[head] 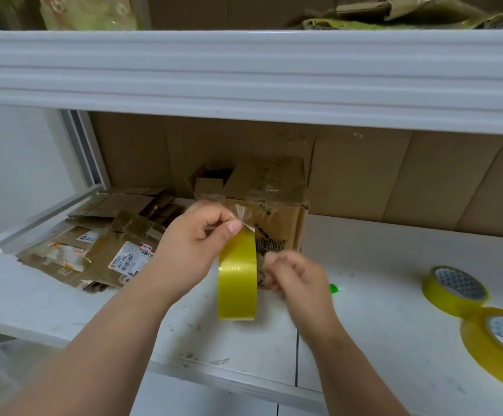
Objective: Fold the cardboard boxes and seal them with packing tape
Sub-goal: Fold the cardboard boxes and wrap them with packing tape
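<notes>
A taped brown cardboard box (277, 202) stands on the white shelf (379, 265), against the cardboard backing. In front of it my left hand (196, 238) holds a yellow packing tape roll (238, 277) edge-on by its top, thumb on the rim. Its fingers pinch the loose clear tape end (241, 212). My right hand (295, 274) is blurred just right of the roll, with curled fingers and a small gap between them and the roll. I see nothing held in it.
Flattened, labelled cardboard boxes (100, 250) are piled at the left of the shelf. Two more yellow tape rolls (454, 291) (496, 346) lie at the right. A small green object (335, 288) lies behind my right hand. An upper shelf edge (244, 73) overhangs the work area.
</notes>
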{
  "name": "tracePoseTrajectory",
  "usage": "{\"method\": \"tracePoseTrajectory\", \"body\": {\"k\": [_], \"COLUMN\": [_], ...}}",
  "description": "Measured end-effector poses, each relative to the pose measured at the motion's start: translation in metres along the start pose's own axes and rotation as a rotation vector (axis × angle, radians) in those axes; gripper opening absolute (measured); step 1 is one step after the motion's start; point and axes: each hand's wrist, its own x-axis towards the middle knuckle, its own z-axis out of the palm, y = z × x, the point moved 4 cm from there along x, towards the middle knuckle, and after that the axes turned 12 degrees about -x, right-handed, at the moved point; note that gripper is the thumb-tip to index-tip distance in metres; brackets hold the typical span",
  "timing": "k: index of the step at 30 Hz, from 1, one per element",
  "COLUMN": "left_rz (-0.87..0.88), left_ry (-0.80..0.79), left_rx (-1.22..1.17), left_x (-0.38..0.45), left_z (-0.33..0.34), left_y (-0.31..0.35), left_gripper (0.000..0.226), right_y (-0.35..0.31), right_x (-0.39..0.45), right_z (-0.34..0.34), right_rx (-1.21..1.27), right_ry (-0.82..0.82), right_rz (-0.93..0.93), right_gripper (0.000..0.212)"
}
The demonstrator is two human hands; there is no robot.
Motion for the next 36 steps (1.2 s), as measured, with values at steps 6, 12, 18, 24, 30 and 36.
{"method": "tracePoseTrajectory", "body": {"k": [6,12,18,24,30,36], "left_rz": [0.045,0.007,-0.064,-0.198,-0.266,-0.307], "left_ry": [0.102,0.373,0.547,0.712,0.798,0.903], "left_rx": [0.012,-0.073,-0.350,-0.729,-0.811,-0.870], "left_x": [-0.001,0.003,0.005,0.015,0.019,0.029], "left_z": [0.009,-0.002,-0.003,-0.004,0.003,0.006], "left_y": [0.006,0.007,0.009,0.010,0.007,0.004], "left_gripper": [0.019,0.021,0.025,0.013,0.013,0.011], "right_y": [-0.009,-0.011,-0.022,-0.018,-0.019,-0.033], "right_x": [-0.021,-0.020,-0.004,0.005,0.012,0.040], "right_z": [0.027,0.021,-0.013,-0.057,-0.109,-0.160], "right_rx": [0.041,-0.182,-0.333,-0.050,0.224,0.085], "right_ry": [-0.403,-0.339,-0.221,-0.259,-0.416,-0.261], "right_rz": [-0.092,-0.122,-0.235,-0.034,-0.040,-0.097], "right_gripper": [0.035,0.052,0.038,0.023,0.034,0.030]}}
